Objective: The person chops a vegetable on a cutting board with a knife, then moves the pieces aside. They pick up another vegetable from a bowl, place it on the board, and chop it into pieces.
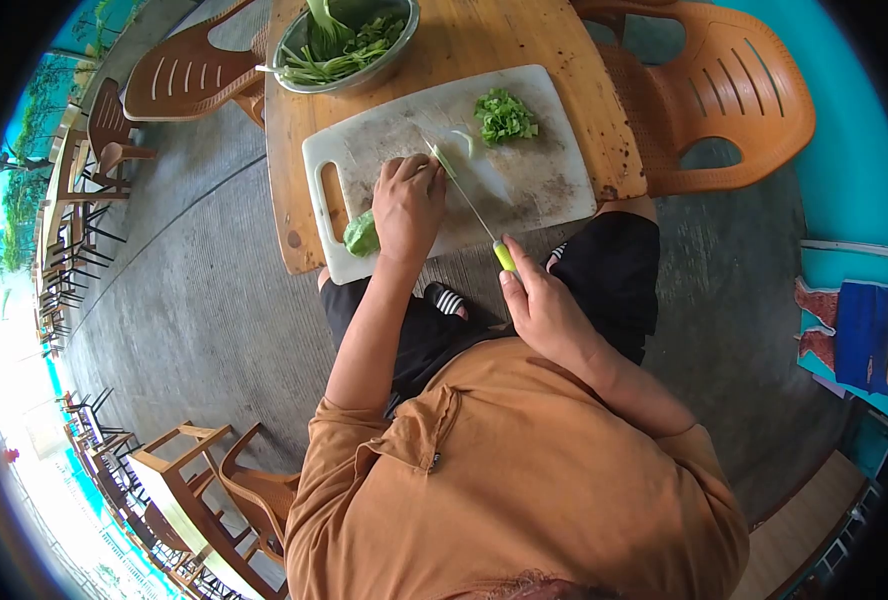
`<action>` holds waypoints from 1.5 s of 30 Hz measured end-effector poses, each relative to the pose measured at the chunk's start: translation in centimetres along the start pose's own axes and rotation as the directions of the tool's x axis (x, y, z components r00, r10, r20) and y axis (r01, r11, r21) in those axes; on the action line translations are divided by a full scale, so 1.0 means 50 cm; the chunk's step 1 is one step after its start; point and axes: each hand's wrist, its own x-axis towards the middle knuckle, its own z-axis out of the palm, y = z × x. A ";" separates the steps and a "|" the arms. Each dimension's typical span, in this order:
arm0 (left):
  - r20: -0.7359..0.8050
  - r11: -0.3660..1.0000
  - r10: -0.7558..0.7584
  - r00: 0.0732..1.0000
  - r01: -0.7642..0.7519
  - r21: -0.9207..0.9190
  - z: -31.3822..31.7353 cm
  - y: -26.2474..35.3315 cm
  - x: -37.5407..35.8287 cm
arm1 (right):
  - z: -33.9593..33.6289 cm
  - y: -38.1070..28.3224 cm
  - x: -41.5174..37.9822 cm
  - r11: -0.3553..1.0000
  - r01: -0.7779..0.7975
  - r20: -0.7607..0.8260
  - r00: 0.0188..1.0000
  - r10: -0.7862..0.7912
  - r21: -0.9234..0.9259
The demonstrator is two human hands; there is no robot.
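On the white cutting board (364, 140), my left hand (409, 208) is closed over a green leafy vegetable (362, 235), whose leaf end sticks out at the hand's left side. My right hand (547, 310) grips the yellow-green handle of a knife (478, 214). The thin blade runs up and left, with its tip beside the pale stalk end near my left fingertips. A small pale slice (465, 139) lies just beyond the blade. Toward the board's upper right sits a pile of chopped greens (504, 116).
A metal bowl (404, 45) of leafy greens stands on the wooden table (464, 40) beyond the board. One orange plastic chair (744, 90) is at the table's right, another (189, 75) at its left. More furniture stands farther left.
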 end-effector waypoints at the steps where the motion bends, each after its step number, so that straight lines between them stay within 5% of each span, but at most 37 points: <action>1: -0.006 1.000 0.004 1.000 -0.004 -0.009 0.002 -0.002 0.000 | 0.000 0.000 0.003 1.000 -0.006 0.003 1.000 0.006 0.000; 9: 0.017 1.000 -0.001 1.000 0.001 0.005 0.001 0.001 0.000 | 0.016 -0.007 0.058 0.998 -0.045 0.009 0.999 0.045 -0.039; 15: -0.026 1.000 -0.008 1.000 0.008 0.005 0.005 -0.004 -0.007 | 0.038 0.028 0.025 0.979 0.145 -0.096 0.982 -0.159 -0.145; 21: -0.034 1.000 -0.007 0.999 0.006 -0.030 0.006 -0.009 -0.015 | 0.014 0.001 0.004 0.942 0.013 -0.020 1.000 -0.021 -0.336; 26: -0.041 0.999 0.024 0.999 -0.025 -0.028 -0.001 -0.009 -0.016 | -0.006 0.023 0.024 0.975 0.113 -0.145 0.979 -0.142 -0.193; 45: 0.013 0.999 -0.020 1.000 0.021 -0.050 -0.005 -0.010 -0.015 | 0.005 -0.002 -0.006 0.997 0.080 -0.041 0.996 -0.080 -0.006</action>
